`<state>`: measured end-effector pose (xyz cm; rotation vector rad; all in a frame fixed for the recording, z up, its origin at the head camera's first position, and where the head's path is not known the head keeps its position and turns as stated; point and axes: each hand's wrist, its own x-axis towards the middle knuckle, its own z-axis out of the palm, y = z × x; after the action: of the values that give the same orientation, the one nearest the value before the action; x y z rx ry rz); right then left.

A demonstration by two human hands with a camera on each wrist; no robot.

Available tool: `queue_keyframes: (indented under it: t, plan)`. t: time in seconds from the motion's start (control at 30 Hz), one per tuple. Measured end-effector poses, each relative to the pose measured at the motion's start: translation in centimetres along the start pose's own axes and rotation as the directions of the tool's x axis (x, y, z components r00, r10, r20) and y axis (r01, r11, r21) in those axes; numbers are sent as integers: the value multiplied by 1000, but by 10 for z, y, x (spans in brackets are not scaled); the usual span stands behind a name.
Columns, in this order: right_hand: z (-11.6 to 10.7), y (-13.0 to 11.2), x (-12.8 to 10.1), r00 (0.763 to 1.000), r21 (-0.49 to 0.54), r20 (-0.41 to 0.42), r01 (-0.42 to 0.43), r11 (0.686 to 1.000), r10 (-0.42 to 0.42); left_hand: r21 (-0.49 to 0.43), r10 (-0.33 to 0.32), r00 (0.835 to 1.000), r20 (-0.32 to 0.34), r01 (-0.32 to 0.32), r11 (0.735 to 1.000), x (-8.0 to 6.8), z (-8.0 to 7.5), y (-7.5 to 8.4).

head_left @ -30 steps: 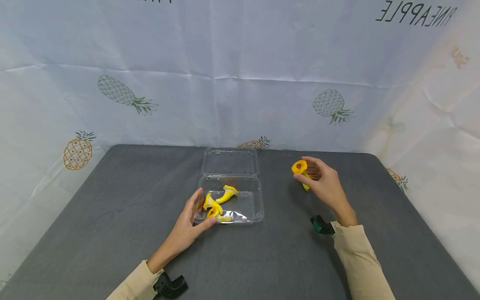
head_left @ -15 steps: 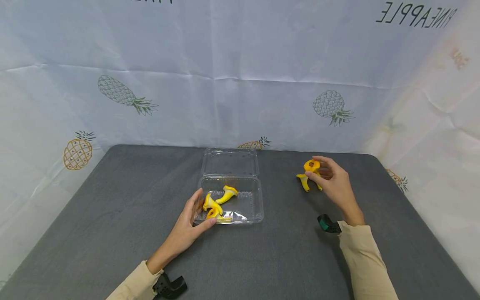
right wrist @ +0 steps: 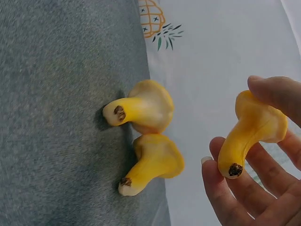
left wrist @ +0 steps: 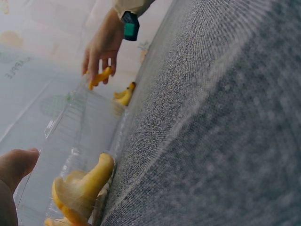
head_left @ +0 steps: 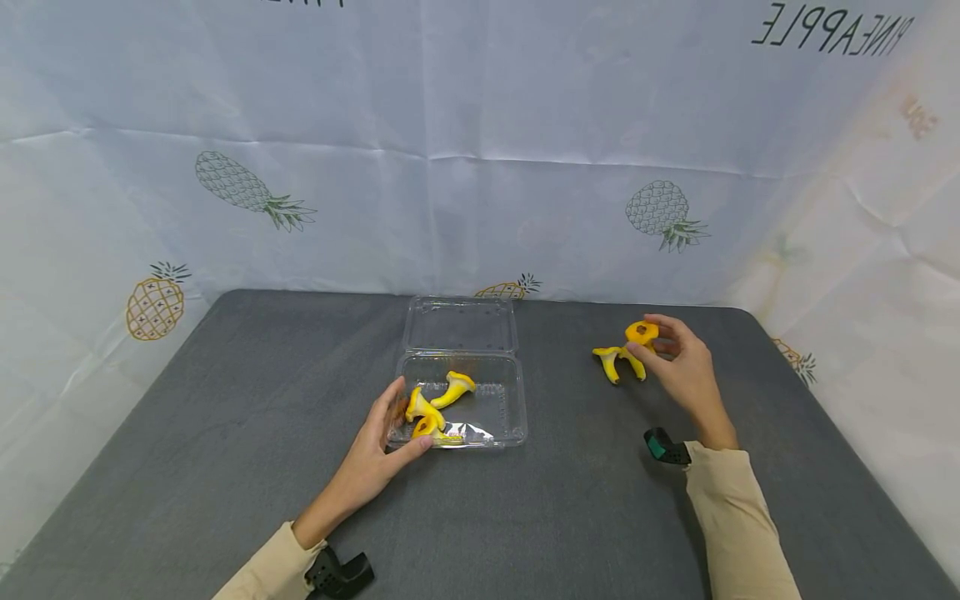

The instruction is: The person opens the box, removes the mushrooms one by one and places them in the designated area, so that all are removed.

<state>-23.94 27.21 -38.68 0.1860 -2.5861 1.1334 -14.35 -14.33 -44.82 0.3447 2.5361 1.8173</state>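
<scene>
Mushrooms, yellow and rubbery-looking, are spread across this dark grey table (head_left: 225, 433), and I take them from my left to my right. My left hand (head_left: 378, 454) rests at the near left corner of the clear plastic box (head_left: 510, 417), thumb against its front wall and fingers lying relaxed along its left side; they curl round nothing, they only touch the plastic. The box sits near the middle of the table with its hinged lid (head_left: 461, 323) laid open flat behind it. Inside the tray lie three mushrooms (head_left: 435, 404), two close to my left fingers and one a little farther in, stem pointing toward them. In the left wrist view one of these presses against the clear wall, right beside my thumb.

Well apart to the right, two loose mushrooms (head_left: 619, 360) lie on the table side by side, touching each other, their stems pointing toward the near edge. Just beside them my right hand (head_left: 686, 375) holds a single mushroom (head_left: 642, 332) off the table, pinched between thumb and fingertips (right wrist: 270, 94); the right wrist view shows its cap under my thumb and its stem lying across my fingers, dark stub end outward. A pale cloth printed with pineapples (head_left: 225, 179) hangs behind the table.
</scene>
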Motion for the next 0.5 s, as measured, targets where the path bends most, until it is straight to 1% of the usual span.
queue_keyframes:
  t: [0.27,0.5]
  plan:
    - [-2,8,0,1000,37,-13,-12,999,13,5,-9,1000,-2,9,1000,0,0,0]
    - [-4,18,1,999,21,-10,-43,999,43,4,-5,1000,0,5,1000,0,0,0]
